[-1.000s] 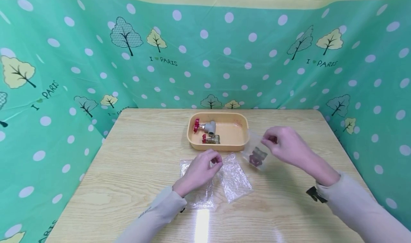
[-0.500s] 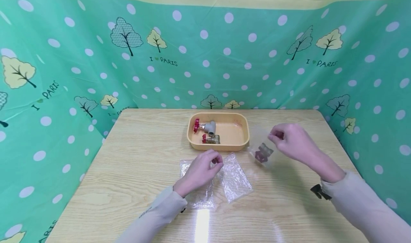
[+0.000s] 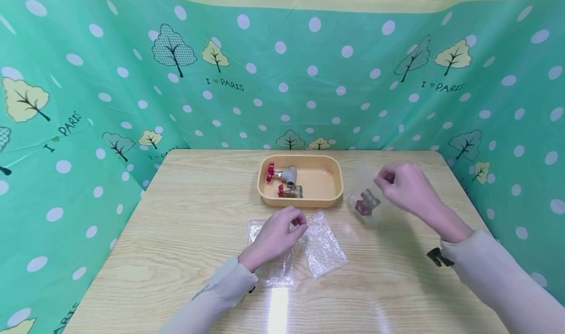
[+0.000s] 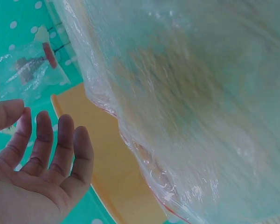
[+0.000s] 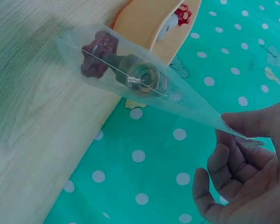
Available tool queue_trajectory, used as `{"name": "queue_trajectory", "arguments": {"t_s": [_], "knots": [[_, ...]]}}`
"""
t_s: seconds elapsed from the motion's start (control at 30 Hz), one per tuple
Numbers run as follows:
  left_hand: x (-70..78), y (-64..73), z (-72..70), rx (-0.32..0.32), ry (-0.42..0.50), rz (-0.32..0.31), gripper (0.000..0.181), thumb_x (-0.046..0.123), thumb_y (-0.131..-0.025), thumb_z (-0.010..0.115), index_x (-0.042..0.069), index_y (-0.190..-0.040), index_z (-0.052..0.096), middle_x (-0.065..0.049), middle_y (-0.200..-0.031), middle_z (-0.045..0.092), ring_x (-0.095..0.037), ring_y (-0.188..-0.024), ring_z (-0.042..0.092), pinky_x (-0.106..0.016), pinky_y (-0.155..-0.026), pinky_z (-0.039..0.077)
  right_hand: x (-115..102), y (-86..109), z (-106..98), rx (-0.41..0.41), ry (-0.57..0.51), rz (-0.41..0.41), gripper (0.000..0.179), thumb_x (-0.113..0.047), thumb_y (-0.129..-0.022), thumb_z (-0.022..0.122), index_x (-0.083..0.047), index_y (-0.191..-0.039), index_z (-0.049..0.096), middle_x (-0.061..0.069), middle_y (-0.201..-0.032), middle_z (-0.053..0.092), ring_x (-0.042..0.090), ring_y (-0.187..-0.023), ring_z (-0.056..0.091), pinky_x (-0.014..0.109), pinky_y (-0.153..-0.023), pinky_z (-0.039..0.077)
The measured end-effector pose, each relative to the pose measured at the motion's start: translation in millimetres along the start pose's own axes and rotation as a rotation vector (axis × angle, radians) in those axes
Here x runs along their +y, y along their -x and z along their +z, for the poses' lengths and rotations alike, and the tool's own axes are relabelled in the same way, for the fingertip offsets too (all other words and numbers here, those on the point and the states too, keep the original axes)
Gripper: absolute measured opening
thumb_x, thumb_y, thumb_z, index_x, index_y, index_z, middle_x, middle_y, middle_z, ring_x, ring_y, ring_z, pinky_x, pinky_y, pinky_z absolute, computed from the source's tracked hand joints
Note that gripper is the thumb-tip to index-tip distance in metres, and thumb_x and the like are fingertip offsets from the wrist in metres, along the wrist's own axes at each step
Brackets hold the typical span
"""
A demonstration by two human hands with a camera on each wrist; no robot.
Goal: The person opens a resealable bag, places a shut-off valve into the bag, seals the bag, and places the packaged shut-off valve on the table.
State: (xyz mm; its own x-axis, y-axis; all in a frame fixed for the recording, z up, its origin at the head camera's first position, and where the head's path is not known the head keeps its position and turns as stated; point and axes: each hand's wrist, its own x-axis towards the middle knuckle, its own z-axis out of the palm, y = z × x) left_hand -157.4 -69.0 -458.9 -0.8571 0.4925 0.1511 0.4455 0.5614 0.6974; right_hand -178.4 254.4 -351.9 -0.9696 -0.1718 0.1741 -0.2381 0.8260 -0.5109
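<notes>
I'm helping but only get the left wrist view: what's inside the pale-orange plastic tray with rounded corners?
Observer: The head view shows two red-handled valves in the tray: a grey one, and a smaller brass-coloured one.
Child: Who's holding the see-through plastic bag with the red-wheeled metal valve?
Observer: The right wrist view shows the right hand pinching its edge.
Child: Is the crinkly clear plastic near the left hand just one bag?
Observer: No, the head view shows two flat plastic bags on the pale wood-grain table.

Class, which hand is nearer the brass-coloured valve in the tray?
Left. The left hand is just on the near side of the brass-coloured valve; the right hand is farther off, to its right.
</notes>
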Motion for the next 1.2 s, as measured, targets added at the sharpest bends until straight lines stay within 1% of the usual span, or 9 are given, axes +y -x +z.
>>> {"name": "queue_trajectory", "arguments": {"t_s": [0.1, 0.3, 0.53, 0.67, 0.8, 0.97, 1.2], "knots": [[0.2, 0.0, -0.3, -0.002, -0.001, 0.001, 0.005, 0.011, -0.097, 0.073, 0.014, -0.1, 0.072, 0.005, -0.099, 0.066, -0.021, -0.099, 0.065, -0.035, -0.088, 0.055, 4.4, -2.5, 0.7, 0.016, -0.003, 0.012, 0.011, -0.005, -0.096, 0.07, 0.003, -0.091, 0.076, 0.006, -0.074, 0.069, 0.019, -0.058, 0.056, 0.03, -0.05, 0.046], [-0.9, -1.1, -1.1, -0.014, -0.014, -0.004, 0.004, 0.012, -0.098, 0.073, 0.015, -0.101, 0.072, 0.007, -0.1, 0.066, -0.016, -0.098, 0.064, -0.032, -0.088, 0.055, 15.7, -7.4, 2.6, 0.056, -0.006, 0.045, 0.015, -0.007, -0.098, 0.067, 0.003, -0.092, 0.075, 0.009, -0.075, 0.07, 0.019, -0.053, 0.054, 0.031, -0.046, 0.043], [-0.2, -0.8, -2.3, -0.019, -0.021, -0.018, 0.004, 0.013, -0.099, 0.072, 0.016, -0.101, 0.072, 0.007, -0.1, 0.066, -0.017, -0.099, 0.065, -0.032, -0.089, 0.055, 28.2, -15.1, 5.1, 0.118, -0.006, 0.085, 0.018, -0.009, -0.098, 0.066, 0.005, -0.091, 0.075, 0.01, -0.073, 0.07, 0.019, -0.051, 0.051, 0.031, -0.047, 0.041], [-0.5, -0.3, -2.0, -0.019, -0.025, -0.02, 0.004, 0.013, -0.099, 0.072, 0.017, -0.101, 0.071, 0.007, -0.1, 0.065, -0.016, -0.098, 0.064, -0.032, -0.089, 0.055, 34.2, -19.8, 6.1, 0.15, 0.01, 0.099, 0.019, -0.01, -0.097, 0.066, 0.005, -0.091, 0.076, 0.012, -0.073, 0.071, 0.02, -0.052, 0.052, 0.032, -0.047, 0.041], [-0.9, -0.4, -1.7, -0.014, -0.029, -0.014, 0.005, 0.013, -0.098, 0.073, 0.017, -0.101, 0.072, 0.007, -0.1, 0.066, -0.016, -0.098, 0.064, -0.033, -0.088, 0.055, 39.9, -24.6, 6.5, 0.164, 0.036, 0.128, 0.021, -0.01, -0.098, 0.064, 0.006, -0.092, 0.076, 0.013, -0.074, 0.071, 0.021, -0.054, 0.054, 0.034, -0.049, 0.042], [-1.8, -0.7, -0.9, -0.006, -0.028, -0.01, 0.005, 0.013, -0.098, 0.073, 0.017, -0.1, 0.072, 0.007, -0.1, 0.066, -0.015, -0.097, 0.064, -0.033, -0.088, 0.055, 46.4, -30.0, 6.8, 0.17, 0.039, 0.166, 0.022, -0.012, -0.099, 0.062, 0.005, -0.093, 0.076, 0.013, -0.074, 0.071, 0.023, -0.055, 0.054, 0.036, -0.05, 0.042], [-3.7, 0.0, 0.4, -0.004, -0.028, -0.013, 0.005, 0.013, -0.097, 0.073, 0.017, -0.1, 0.072, 0.007, -0.1, 0.066, -0.014, -0.096, 0.063, -0.032, -0.087, 0.055, 53.1, -36.9, 9.0, 0.174, 0.04, 0.186, 0.023, -0.012, -0.098, 0.061, 0.004, -0.091, 0.076, 0.013, -0.074, 0.071, 0.024, -0.059, 0.056, 0.038, -0.053, 0.042]]}}
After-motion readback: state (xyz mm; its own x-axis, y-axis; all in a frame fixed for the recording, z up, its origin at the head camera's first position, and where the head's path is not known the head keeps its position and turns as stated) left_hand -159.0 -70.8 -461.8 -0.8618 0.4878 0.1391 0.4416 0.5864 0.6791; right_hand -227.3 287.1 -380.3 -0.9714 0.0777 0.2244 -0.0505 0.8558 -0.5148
